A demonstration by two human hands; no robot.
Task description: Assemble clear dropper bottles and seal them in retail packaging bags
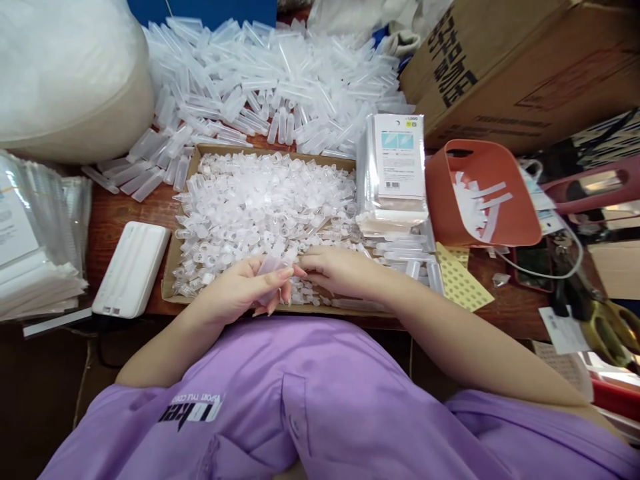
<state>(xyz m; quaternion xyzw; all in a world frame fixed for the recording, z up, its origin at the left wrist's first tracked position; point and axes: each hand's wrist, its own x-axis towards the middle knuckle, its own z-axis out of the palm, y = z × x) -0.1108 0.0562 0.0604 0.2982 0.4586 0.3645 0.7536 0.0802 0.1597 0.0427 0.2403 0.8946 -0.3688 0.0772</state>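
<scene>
- Here we are, centre of the frame, just below the middle: my left hand [240, 283] has its thumb and fingers closed around some translucent tubes [271, 265] – how many, I can't tell.
- And alongside, my right hand [337, 268] sits with fingers bent low over the small clear fittings [265, 193]; whether it grips one, I can't tell, the fingertips are partly hidden.
- Those fittings fill the cardboard tray [169, 290] across the middle, with a big heap of tubes [285, 70] sprawling over the upper centre.
- Right of centre, a stack of packets [399, 157]; farther right, an orange bin [480, 233] with white strips inside.
- Now the handling: these tubes look feather-light, thin-walled, fairly stiff and a touch slippery, so I'd judge they roll easily.
- Best hold? Mid-length, thumb against fingers, ends left free – gentle pressure, since a hard squeeze could dent the wall.
</scene>
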